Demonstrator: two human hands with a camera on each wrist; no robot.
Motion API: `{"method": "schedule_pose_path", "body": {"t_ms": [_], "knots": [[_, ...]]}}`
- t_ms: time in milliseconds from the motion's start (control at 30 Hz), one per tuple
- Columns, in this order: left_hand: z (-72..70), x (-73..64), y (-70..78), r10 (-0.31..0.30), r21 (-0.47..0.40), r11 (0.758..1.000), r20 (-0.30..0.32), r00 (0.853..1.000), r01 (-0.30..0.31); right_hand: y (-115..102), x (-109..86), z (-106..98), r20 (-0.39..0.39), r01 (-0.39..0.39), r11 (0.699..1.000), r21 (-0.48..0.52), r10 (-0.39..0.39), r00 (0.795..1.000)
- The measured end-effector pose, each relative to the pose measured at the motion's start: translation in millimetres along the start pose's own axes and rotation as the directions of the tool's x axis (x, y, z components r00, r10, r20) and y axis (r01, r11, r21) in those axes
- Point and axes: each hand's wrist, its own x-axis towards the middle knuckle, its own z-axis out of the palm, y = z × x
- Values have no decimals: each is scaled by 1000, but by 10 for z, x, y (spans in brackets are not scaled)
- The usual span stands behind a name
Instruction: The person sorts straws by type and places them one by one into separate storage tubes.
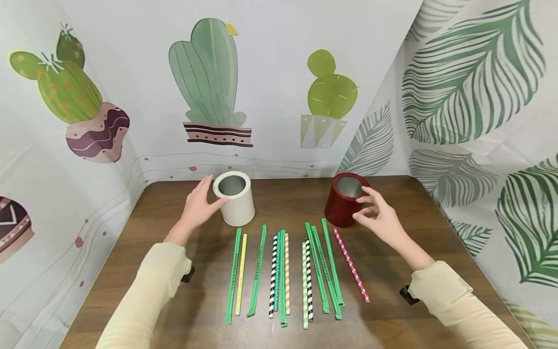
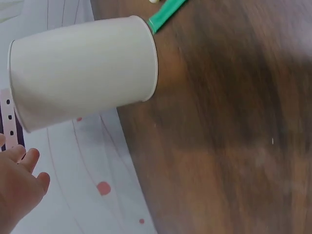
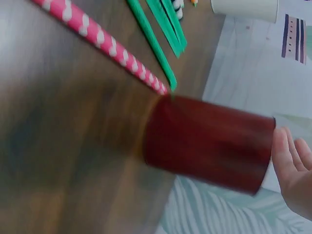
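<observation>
Thirteen straws (image 1: 282,276), by quick count, lying flat on the table (image 1: 200,300) in the head view. Taking that row as the clock's middle: white can (image 1: 240,213) at 11, red can (image 1: 337,211) at 1, both upright, with ring rims and metallic-looking insides. Left hand (image 1: 197,208) at 10, beside the white can, thumb and fingers spread about the rim. Right hand (image 1: 382,219) at 2, beside the red can, fingers loosely bent. Nothing gripped in either, and well apart from each other. Can't tell about actual contact with the rims.

Looks like a hands-at-the-cans step, no hold on either yet, no straw poking out of them. For a hold, would call for closing thumb and fingers on those smooth round walls. Materials-wise: wood-grain table with a bit of shine, green wrappers (image 1: 233,281) thin and crinkly-looking, bare straws (image 1: 241,281) striped or spotted, probably paper.

Left wrist view: white can at 10, side-on, plain matte cylinder with a thin bottom lip. Left hand at 8, near the rim. Green straw (image 2: 165,15) at 12, end right beside the base.

Right wrist view: red can at 4, kinda blurry, dark and slick-looking. Right hand also at 4, farther out, fingertips touching the rim or nearly. Pink straw (image 3: 106,44) at 11, tip next to the base.
</observation>
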Motion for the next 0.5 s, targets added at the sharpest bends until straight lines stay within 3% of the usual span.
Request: {"method": "schedule_pose_path", "body": {"t_ms": [100, 200, 333, 500], "knots": [[72, 38, 25, -30, -40, 999, 4, 1000, 30, 59, -21, 109, 79, -116, 979, 165, 105, 991], [127, 69, 42, -47, -65, 997, 11, 999, 48, 133, -48, 223, 177, -250, 937, 245, 210, 961], [172, 95, 39, -53, -67, 996, 5, 999, 53, 245, -85, 382, 292, -397, 876, 273, 318, 902], [203, 105, 33, -66, -69, 996, -15, 998, 64, 353, -137, 546, 376, -508, 820, 265, 398, 837]]}}
